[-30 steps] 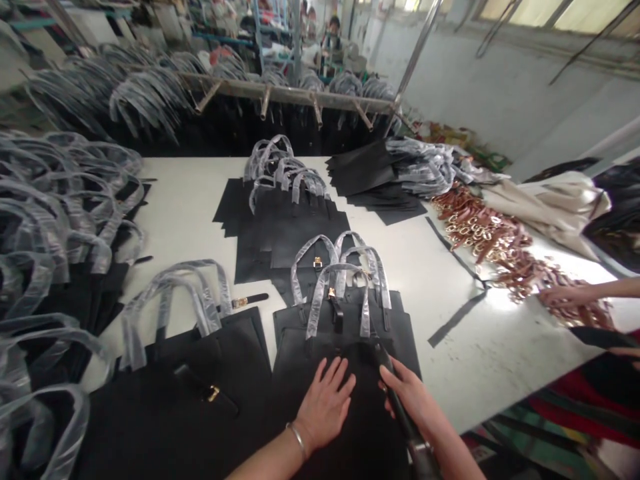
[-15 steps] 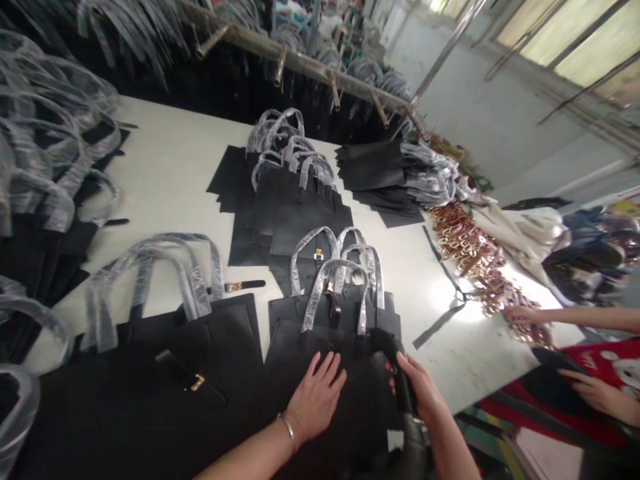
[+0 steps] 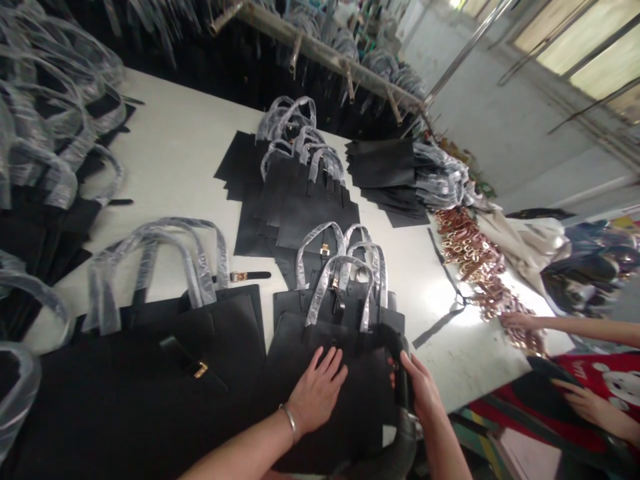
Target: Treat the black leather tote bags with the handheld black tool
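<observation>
My left hand (image 3: 317, 393), with a silver bangle on its wrist, rests fingers spread on the front of a black bag panel (image 3: 300, 347) whose handles (image 3: 316, 293) are wrapped in clear plastic. My right hand (image 3: 420, 387) is wrapped round a black curved tube-like piece (image 3: 404, 380) at the bag's right edge. The lower end of that piece curves down toward the bottom of the view. Left of my hands lies a larger black bag (image 3: 130, 380) with a gold-buckled strap (image 3: 200, 369).
More black panels with wrapped handles (image 3: 320, 213) lie further back on the white table (image 3: 170, 147). Brown straps with gold rings (image 3: 465, 247) are heaped at the right, where another person's hand (image 3: 520, 322) touches them. A metal rack (image 3: 320, 53) runs along the back.
The view has shifted slightly. My left hand stays spread on the black panel, and the lower part of the black tube-like piece in my right hand has swung left.
</observation>
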Tool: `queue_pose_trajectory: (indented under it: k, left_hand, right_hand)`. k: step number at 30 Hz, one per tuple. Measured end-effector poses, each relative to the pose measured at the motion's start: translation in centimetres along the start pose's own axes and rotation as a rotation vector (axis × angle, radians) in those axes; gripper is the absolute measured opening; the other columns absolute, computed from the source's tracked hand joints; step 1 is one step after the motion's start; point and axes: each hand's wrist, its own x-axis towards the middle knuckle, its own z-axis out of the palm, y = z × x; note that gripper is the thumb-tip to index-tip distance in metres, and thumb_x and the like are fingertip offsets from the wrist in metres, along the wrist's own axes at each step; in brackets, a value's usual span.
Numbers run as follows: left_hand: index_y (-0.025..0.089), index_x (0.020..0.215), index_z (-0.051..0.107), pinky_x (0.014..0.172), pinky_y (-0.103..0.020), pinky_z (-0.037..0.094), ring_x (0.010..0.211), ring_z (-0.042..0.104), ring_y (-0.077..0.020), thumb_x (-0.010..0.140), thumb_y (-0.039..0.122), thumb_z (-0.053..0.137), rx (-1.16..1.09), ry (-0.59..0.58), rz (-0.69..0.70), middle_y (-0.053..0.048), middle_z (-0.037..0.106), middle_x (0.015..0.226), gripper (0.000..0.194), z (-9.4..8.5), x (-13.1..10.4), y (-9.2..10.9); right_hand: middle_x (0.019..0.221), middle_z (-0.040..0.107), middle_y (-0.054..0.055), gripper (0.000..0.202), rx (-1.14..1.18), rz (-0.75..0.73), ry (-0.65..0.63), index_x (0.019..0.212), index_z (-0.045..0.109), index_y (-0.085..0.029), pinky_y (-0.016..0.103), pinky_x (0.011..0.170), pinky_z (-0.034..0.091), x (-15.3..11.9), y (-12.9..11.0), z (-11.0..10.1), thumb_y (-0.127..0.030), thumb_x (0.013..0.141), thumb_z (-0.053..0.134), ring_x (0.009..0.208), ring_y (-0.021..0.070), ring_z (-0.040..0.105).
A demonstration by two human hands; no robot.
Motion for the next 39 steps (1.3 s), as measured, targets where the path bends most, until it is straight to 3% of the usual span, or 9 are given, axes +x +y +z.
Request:
queue_pose_trajectory:
  k: [5,9,15,19,21,24,26,32,39]
  left_hand:
    - [0.016,0.132,0.051,0.116,-0.046,0.019,0.136,0.038,-0.0246,0.096,0.026,0.04,-0.083,0.035,-0.022,-0.011,0.051,0.141,0.039,-0.1,-0.5,-0.2]
    - [0.018,0.114,0.059,0.105,-0.042,0.032,0.118,0.052,-0.0228,0.093,0.018,0.046,-0.173,0.041,-0.019,-0.008,0.062,0.12,0.024,-0.1,-1.0,-0.4]
    - [0.018,0.103,0.059,0.101,-0.042,0.034,0.113,0.052,-0.0222,0.088,0.012,0.052,-0.183,0.029,0.036,-0.008,0.063,0.11,0.018,0.7,-1.5,-0.2]
    - [0.02,0.103,0.057,0.098,-0.038,0.038,0.105,0.054,-0.0195,0.09,0.01,0.047,-0.246,0.084,0.011,-0.005,0.062,0.104,0.019,0.3,-1.6,-1.0]
    - [0.019,0.11,0.055,0.095,-0.035,0.042,0.103,0.054,-0.0189,0.093,0.009,0.041,-0.267,0.177,-0.094,-0.006,0.06,0.109,0.024,-0.8,-1.0,-2.4]
    - [0.017,0.12,0.049,0.094,-0.039,0.044,0.111,0.05,-0.0237,0.096,0.017,0.044,-0.204,0.361,-0.435,-0.011,0.052,0.12,0.025,-3.2,0.9,-5.6]
    - [0.017,0.116,0.051,0.09,-0.041,0.044,0.107,0.05,-0.0258,0.094,0.025,0.052,-0.126,0.362,-0.552,-0.01,0.053,0.113,0.023,-4.6,2.4,-7.7]
    - [0.019,0.085,0.055,0.081,-0.038,0.04,0.089,0.049,-0.0229,0.097,0.022,0.046,0.028,0.196,-0.341,-0.005,0.054,0.089,0.015,-5.9,4.4,-11.0]
    - [0.016,0.09,0.056,0.081,-0.041,0.037,0.091,0.047,-0.0258,0.097,0.03,0.045,0.085,0.184,-0.339,-0.01,0.053,0.094,0.019,-6.2,4.1,-10.8]
  right_hand:
    - [0.068,0.069,-0.002,0.049,-0.043,-0.038,0.012,0.101,0.064,-0.019,0.024,0.044,0.046,-3.0,0.4,0.2,-0.054,0.068,0.076,0.048,0.0132,0.058]
    - [0.071,0.068,-0.002,0.071,-0.164,-0.01,-0.172,0.131,0.053,-0.021,0.023,0.043,0.044,-5.8,2.4,2.2,-0.054,0.071,0.074,0.046,0.0121,0.057]
    - [0.068,0.064,-0.003,0.064,-0.258,-0.035,-0.339,0.13,0.054,-0.02,0.021,0.039,0.042,-4.8,1.9,7.7,-0.052,0.076,0.069,0.043,0.0103,0.054]
    - [0.068,0.063,-0.004,0.063,-0.279,-0.075,-0.346,0.132,0.054,-0.021,0.022,0.041,0.043,-4.4,0.7,8.6,-0.05,0.078,0.069,0.045,0.0108,0.055]
    - [0.071,0.063,-0.004,0.064,-0.283,-0.064,-0.344,0.135,0.051,-0.023,0.022,0.042,0.044,-4.9,0.5,8.2,-0.05,0.079,0.068,0.047,0.0108,0.056]
    - [0.07,0.063,-0.004,0.068,-0.296,-0.049,-0.335,0.139,0.047,-0.023,0.022,0.044,0.044,-6.0,0.6,8.0,-0.05,0.08,0.067,0.049,0.011,0.056]
    - [0.064,0.061,-0.005,0.07,-0.32,-0.056,-0.332,0.14,0.046,-0.022,0.022,0.046,0.043,-6.6,0.6,8.4,-0.05,0.08,0.068,0.049,0.0116,0.055]
    - [0.064,0.062,-0.004,0.078,-0.333,-0.143,-0.277,0.143,0.042,-0.02,0.025,0.05,0.044,-7.4,0.7,9.5,-0.054,0.078,0.068,0.053,0.0137,0.054]
    - [0.069,0.064,-0.003,0.078,-0.32,-0.142,-0.251,0.144,0.042,-0.022,0.025,0.051,0.045,-8.1,0.5,10.1,-0.052,0.078,0.07,0.055,0.0139,0.056]
